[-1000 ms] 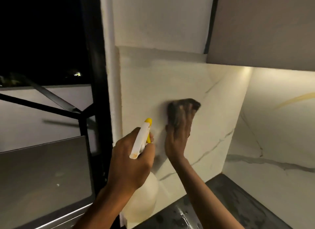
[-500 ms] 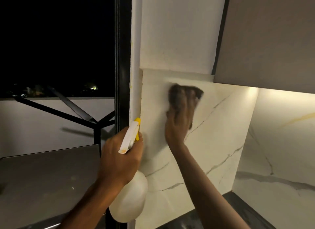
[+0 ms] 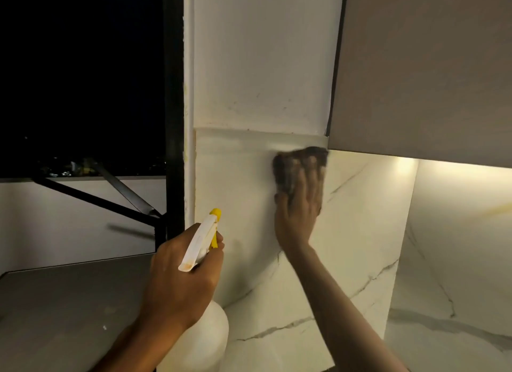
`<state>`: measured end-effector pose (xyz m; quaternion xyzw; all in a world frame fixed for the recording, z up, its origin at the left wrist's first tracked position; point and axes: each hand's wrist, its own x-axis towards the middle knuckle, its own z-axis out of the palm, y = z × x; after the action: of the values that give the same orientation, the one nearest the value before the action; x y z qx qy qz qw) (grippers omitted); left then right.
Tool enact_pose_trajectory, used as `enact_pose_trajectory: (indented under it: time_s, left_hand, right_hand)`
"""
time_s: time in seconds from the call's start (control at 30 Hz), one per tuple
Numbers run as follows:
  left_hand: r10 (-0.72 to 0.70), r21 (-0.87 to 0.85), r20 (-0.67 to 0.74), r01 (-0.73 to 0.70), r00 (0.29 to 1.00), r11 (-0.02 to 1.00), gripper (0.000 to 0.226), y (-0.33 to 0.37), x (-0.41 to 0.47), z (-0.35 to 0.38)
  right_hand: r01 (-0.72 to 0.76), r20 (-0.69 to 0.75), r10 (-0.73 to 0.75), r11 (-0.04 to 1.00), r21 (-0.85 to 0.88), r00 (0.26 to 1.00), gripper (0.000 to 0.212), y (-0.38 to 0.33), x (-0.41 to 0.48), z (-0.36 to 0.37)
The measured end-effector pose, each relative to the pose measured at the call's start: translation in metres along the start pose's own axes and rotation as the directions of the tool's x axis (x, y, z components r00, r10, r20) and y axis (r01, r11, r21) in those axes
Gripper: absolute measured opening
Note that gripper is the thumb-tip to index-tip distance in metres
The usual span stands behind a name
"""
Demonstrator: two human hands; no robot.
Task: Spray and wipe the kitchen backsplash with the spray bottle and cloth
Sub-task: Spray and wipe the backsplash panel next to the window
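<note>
We see the right hand (image 3: 300, 205) pressed flat, fingers spread, on a dark brown crumpled cloth (image 3: 300, 163), holding it against the white marble-look backsplash panel with grey veins (image 3: 346, 247). The cloth shows above and around the fingertips, blurred. Just above it lies the panel's top edge, and just above and to the right of the hand is the lower corner of a matt grey-brown wall cabinet (image 3: 421, 66), whose underside is lit warmly. Above the hand, past the panel's edge, rises a plain white painted wall (image 3: 263, 61) with a few faint marks.

Lower and to the left of the right hand, well apart from it, we see the left hand (image 3: 180, 283) clenched around the neck of a white translucent plastic spray bottle with a yellow nozzle and trigger (image 3: 202, 241). The spray head sticks up out of the fist, the nozzle pointing up towards the backsplash; the round body hangs below the hand. We cannot tell whether a finger rests on the trigger.

To the left of the left hand stands a black metal window frame (image 3: 173, 94), with dark night behind it, and below that hand lies a grey flat sill (image 3: 69, 310). To the right of the right forearm the backsplash turns a corner into a second veined panel.
</note>
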<state>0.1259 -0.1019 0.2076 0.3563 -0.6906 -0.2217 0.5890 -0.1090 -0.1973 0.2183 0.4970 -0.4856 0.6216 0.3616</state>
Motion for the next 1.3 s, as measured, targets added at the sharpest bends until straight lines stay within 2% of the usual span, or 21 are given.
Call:
enact_pose_trajectory:
  time_s: [0.03,0.1,0.13,0.17,0.2,0.27,0.33,0.43,0.47,0.53,0.6,0.63,0.7,0.8,0.87,0.97,1.03,1.1,1.17,1.23,1.3]
  left_hand:
    - [-0.005,0.005,0.008,0.005,1.0,1.0,0.017,0.0,-0.001,0.003]
    - [0.001,0.015,0.019,-0.001,1.0,1.0,0.017,0.002,0.0,0.008]
    - [0.003,0.01,0.014,-0.003,1.0,1.0,0.017,0.002,0.002,0.009]
    - [0.005,0.001,0.005,-0.005,1.0,1.0,0.016,0.002,0.003,0.011]
    - [0.007,-0.007,-0.002,-0.007,1.0,1.0,0.016,0.002,0.004,0.012]
    - [0.011,-0.015,-0.005,-0.011,1.0,1.0,0.017,0.002,0.005,0.013]
    - [0.011,-0.02,-0.004,-0.011,1.0,1.0,0.018,0.0,0.005,0.012]
    - [0.0,-0.013,-0.017,-0.001,1.0,1.0,0.017,-0.001,0.002,0.011]
    - [-0.006,-0.01,-0.028,0.006,1.0,1.0,0.015,-0.001,0.002,0.011]
    - [-0.015,-0.017,-0.041,0.014,0.999,1.0,0.014,-0.002,0.0,0.009]
    - [-0.014,-0.012,-0.04,0.014,0.999,1.0,0.018,-0.003,-0.002,0.005]
    - [-0.013,-0.004,-0.038,0.012,0.999,1.0,0.019,-0.005,-0.003,0.004]
    - [-0.005,0.012,-0.048,0.006,0.999,1.0,0.021,-0.009,-0.005,0.0]
    - [-0.012,0.019,-0.077,0.013,0.997,1.0,0.018,-0.015,-0.01,-0.007]
    - [0.01,0.034,-0.099,-0.007,0.995,0.999,0.014,-0.016,-0.012,-0.012]
    - [0.056,0.099,-0.138,-0.043,0.989,0.994,0.017,-0.015,-0.017,-0.017]
    - [0.053,0.117,-0.146,-0.036,0.988,0.992,0.016,-0.014,-0.02,-0.017]
    - [0.035,0.131,-0.131,-0.018,0.991,0.991,0.022,-0.017,-0.023,-0.015]
    - [0.016,0.119,-0.124,-0.001,0.992,0.993,0.027,-0.016,-0.025,-0.013]
    - [-0.002,0.097,-0.134,0.015,0.991,0.995,0.02,-0.015,-0.026,-0.01]
    - [-0.015,0.099,-0.128,0.027,0.992,0.995,0.015,-0.015,-0.028,-0.008]
  right_hand:
    - [0.129,0.076,-0.128,0.992,-0.007,0.989,0.057,0.001,-0.01,-0.001]
    - [0.417,0.226,-0.401,0.908,-0.026,0.888,0.049,0.032,-0.015,-0.012]
    - [0.483,0.268,-0.457,0.875,-0.035,0.848,0.047,0.055,-0.011,-0.019]
    - [0.482,0.277,-0.452,0.875,-0.045,0.848,0.046,0.078,-0.005,-0.026]
    - [0.417,0.265,-0.389,0.907,-0.056,0.882,0.047,0.1,0.002,-0.033]
    - [0.131,0.205,-0.116,0.989,-0.063,0.972,0.056,0.139,0.017,-0.05]
    - [-0.159,0.14,0.158,0.987,-0.01,0.977,0.073,0.17,0.035,-0.073]
    - [-0.378,0.066,0.374,0.923,0.075,0.925,0.065,0.203,0.061,-0.094]
    - [-0.46,0.036,0.459,0.883,0.094,0.888,0.064,0.204,0.066,-0.094]
    - [-0.627,-0.064,0.64,0.765,0.144,0.766,0.067,0.188,0.068,-0.084]
    - [-0.691,-0.175,0.715,0.699,0.186,0.676,0.064,0.151,0.059,-0.065]
    - [-0.678,-0.198,0.706,0.708,0.197,0.68,0.062,0.13,0.05,-0.053]
    - [-0.561,-0.204,0.593,0.804,0.198,0.779,0.062,0.083,0.024,-0.03]
    - [-0.324,-0.113,0.335,0.94,0.109,0.935,0.064,0.009,-0.029,0.004]
    - [-0.145,-0.001,0.146,0.985,0.088,0.989,0.061,-0.043,-0.064,0.018]
    - [0.128,0.199,-0.138,0.99,0.059,0.97,0.059,-0.084,-0.107,0.026]
    - [0.309,0.245,-0.309,0.95,0.039,0.919,0.06,-0.072,-0.118,0.023]
    - [0.398,0.239,-0.393,0.917,0.03,0.888,0.064,-0.041,-0.116,0.014]
    - [0.349,0.202,-0.343,0.937,0.004,0.917,0.054,0.005,-0.107,0.003]
    - [0.148,0.155,-0.144,0.989,-0.015,0.977,0.048,0.059,-0.088,-0.012]
    - [-0.109,0.106,0.108,0.994,0.005,0.989,0.062,0.111,-0.066,-0.034]
